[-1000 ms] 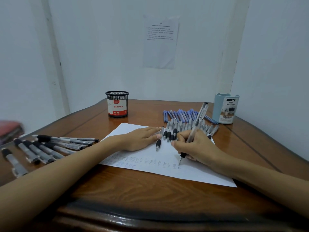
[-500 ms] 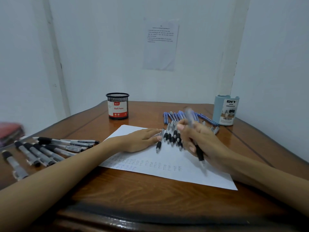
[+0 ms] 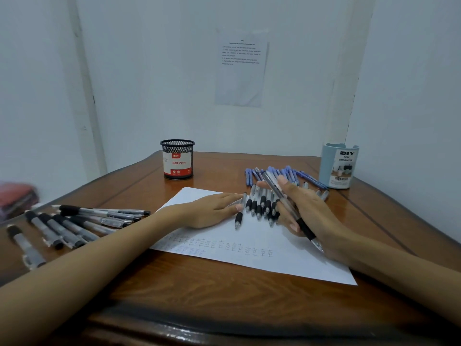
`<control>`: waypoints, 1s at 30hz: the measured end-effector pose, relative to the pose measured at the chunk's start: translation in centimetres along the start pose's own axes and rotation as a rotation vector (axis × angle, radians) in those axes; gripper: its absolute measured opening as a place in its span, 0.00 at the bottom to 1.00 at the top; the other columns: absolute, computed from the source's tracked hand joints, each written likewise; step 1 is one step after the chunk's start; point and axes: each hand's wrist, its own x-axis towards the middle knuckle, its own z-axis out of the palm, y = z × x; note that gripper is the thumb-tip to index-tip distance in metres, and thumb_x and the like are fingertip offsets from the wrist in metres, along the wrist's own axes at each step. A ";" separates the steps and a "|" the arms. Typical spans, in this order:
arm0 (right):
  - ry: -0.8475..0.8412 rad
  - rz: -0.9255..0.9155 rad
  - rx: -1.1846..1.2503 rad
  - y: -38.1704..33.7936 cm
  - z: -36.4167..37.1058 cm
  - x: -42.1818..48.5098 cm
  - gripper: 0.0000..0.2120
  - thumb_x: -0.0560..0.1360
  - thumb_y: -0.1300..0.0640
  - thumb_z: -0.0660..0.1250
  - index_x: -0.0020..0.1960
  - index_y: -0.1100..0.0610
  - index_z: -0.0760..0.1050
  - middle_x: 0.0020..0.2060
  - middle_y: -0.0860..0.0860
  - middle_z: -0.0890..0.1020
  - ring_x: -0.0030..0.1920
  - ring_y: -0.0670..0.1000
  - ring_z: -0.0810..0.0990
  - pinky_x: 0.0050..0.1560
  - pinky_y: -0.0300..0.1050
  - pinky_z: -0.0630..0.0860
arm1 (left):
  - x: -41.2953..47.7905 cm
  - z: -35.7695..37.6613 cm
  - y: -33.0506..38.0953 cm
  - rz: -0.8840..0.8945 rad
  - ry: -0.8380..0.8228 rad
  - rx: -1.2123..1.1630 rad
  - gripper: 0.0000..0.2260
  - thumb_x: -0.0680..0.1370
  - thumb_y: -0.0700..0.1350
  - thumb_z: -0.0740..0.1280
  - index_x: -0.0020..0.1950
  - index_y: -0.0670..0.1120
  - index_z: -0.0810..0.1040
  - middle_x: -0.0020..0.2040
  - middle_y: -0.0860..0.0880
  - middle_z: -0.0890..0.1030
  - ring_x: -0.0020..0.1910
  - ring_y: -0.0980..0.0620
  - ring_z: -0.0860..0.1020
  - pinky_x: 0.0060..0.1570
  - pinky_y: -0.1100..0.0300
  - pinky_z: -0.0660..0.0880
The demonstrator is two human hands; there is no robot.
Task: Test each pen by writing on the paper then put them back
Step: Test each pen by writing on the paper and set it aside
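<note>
A white sheet of paper (image 3: pixel 259 255) lies on the wooden table, with rows of small written marks near its front edge. My left hand (image 3: pixel 212 211) rests flat on the paper, fingers straight. My right hand (image 3: pixel 306 208) holds a clear pen with a black grip (image 3: pixel 289 211) above the paper, its tip pointing back toward me and lifted off the sheet. A row of clear black-grip pens (image 3: pixel 259 206) lies on the paper between my hands. Blue pens (image 3: pixel 282 174) lie behind them.
A black mesh cup labelled Ball Pens (image 3: pixel 177 159) stands at the back middle. A light blue desk organizer (image 3: pixel 339 166) stands at the back right. Several black-capped pens (image 3: pixel 74 223) lie at the left. A red object (image 3: pixel 15 198) sits at the far left edge.
My right hand stopped writing, lifted the pen off the paper and turned it so that the tip points toward me. The left hand stayed flat on the paper.
</note>
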 end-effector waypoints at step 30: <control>0.177 -0.117 -1.441 0.7 1.4 10.9 0.14 0.78 0.51 0.56 0.46 0.58 0.76 0.45 0.56 0.80 0.45 0.57 0.77 0.40 0.43 0.64 | -1.0 -3.7 -3.1 -0.236 0.261 0.096 0.13 0.82 0.51 0.53 0.52 0.43 0.71 0.53 0.44 0.74 0.51 0.47 0.72 0.49 0.57 0.68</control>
